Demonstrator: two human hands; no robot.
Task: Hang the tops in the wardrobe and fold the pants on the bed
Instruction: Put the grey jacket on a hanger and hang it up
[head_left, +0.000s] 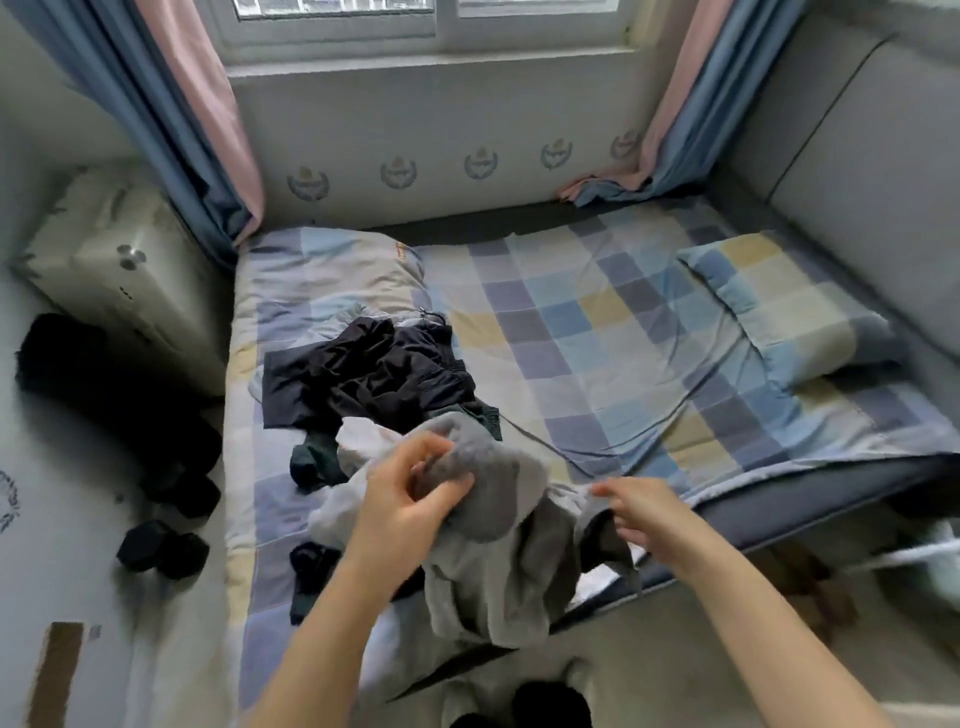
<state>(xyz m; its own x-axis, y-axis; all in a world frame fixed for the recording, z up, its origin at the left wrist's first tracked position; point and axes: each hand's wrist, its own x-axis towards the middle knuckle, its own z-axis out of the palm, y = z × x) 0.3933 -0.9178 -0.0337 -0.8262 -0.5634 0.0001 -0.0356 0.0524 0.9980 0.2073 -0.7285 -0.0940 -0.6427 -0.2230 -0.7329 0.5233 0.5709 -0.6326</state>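
**Grey garment held over the near edge of the bed**

Your left hand (410, 499) has its fingers curled into a bunch of the grey garment (488, 561), lifting it above the bed (597, 332). Your right hand (636, 506) pinches another edge of the same cloth just beside it. The garment hangs down between your arms. A dark pile of clothes (363, 374) lies behind it on the checked cover.
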